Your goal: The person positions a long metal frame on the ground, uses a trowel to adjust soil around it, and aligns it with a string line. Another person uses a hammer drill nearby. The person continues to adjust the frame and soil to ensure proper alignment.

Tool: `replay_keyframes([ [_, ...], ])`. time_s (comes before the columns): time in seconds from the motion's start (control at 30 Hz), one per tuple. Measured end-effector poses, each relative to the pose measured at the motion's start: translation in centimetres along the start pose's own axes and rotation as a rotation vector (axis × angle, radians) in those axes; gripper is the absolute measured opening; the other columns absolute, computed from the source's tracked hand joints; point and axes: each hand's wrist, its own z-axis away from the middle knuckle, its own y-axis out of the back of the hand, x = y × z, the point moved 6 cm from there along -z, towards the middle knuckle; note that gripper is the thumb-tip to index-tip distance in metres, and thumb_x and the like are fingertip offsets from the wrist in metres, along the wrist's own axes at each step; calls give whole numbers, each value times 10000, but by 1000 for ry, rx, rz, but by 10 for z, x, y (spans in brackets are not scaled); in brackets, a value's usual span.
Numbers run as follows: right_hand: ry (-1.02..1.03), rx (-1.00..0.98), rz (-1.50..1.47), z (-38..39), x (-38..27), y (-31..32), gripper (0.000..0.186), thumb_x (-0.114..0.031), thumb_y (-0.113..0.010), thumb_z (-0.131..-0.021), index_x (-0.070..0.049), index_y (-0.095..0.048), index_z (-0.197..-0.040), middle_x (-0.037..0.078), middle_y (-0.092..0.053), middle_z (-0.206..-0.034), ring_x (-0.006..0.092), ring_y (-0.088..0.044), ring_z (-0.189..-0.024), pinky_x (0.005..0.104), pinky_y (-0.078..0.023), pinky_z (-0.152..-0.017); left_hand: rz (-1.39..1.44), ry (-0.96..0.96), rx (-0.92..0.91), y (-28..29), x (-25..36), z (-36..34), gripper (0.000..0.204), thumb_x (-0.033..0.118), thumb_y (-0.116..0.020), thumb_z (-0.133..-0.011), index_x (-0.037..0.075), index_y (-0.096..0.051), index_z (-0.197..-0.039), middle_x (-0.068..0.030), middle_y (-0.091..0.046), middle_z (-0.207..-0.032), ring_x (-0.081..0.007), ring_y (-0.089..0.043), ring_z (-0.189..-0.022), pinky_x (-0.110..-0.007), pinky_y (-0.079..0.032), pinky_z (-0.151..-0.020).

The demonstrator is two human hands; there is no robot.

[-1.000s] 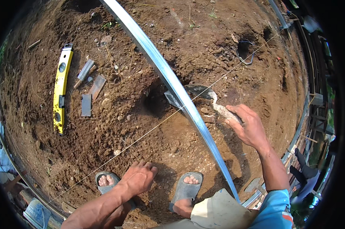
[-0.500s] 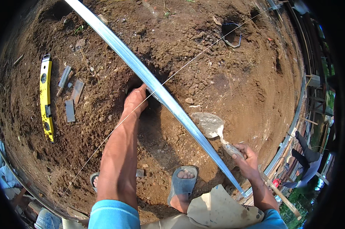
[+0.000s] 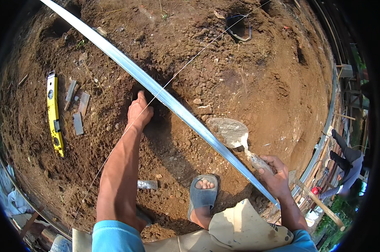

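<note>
My left hand [image 3: 140, 111] reaches down at a dark hole [image 3: 156, 111] in the soil, its index finger stretched toward the hole's edge; the other fingers are mostly hidden. A long silvery metal bar [image 3: 186, 115] crosses above the hole diagonally, with a taut string [image 3: 204, 48] running over it. In my right hand [image 3: 276, 176] is the handle of a trowel [image 3: 228, 131]; its mortar-coated blade lies over the dirt just right of the bar.
Left of the hole lie a yellow spirit level [image 3: 53, 113] and several small metal pieces [image 3: 77, 123]. Another flat metal piece [image 3: 147, 185] is near my sandalled foot [image 3: 203, 195]. A second hole [image 3: 240, 29] is at the far right. A person [image 3: 347, 166] is beyond the right edge.
My left hand has drawn back a little from beneath the bar. My left foot has shifted right, behind my forearm. The right hand keeps its hold on the trowel; the view has shifted slightly.
</note>
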Motion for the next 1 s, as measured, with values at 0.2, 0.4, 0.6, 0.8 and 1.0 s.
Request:
replay_keyframes([
  [0.2,-62,35,-76,13,9,6,383,-193,-739,-910,21,-636,-1210,111,-673,-1136,170,-641,-1038,328,-517,-909,120,44,-305,-34,-2,-25,438,157,-722,-811,-6,-620,-1205,-187,-730,-850,-329,-737,-858,-411,-593,-791],
  [0.4,-88,23,-124,21,10,2,366,-173,-727,-927,20,-628,-1222,109,-675,-1146,166,-645,-1025,322,-522,-896,275,145,-281,-20,9,-7,292,41,-616,-868,-70,-626,-1137,-160,-695,-714,-245,-692,-568,-349,-567,-476],
  [0.6,-76,16,-154,33,19,-3,365,-121,-740,-912,14,-627,-1232,114,-676,-1163,169,-649,-1044,330,-523,-919,549,268,-322,-46,24,9,430,69,-671,-917,28,-538,-1323,-116,-682,-729,-170,-633,-526,-310,-505,-425],
  [0.8,-63,44,-153,44,25,-1,354,-91,-734,-912,17,-629,-1232,114,-673,-1191,167,-646,-1076,324,-514,-948,-38,-144,-150,-39,40,14,203,130,-600,-921,-17,-718,-846,-154,-708,-700,-316,-707,-621,-423,-581,-593],
  [1.0,-138,49,-171,61,42,-6,361,-86,-734,-913,17,-625,-1240,107,-671,-1194,157,-644,-1073,313,-507,-951,-325,-731,-374,-68,38,30,595,16,-482,-889,17,-437,-1482,-218,-448,-1530,-322,-400,-1447,-392,-335,-1211],
])
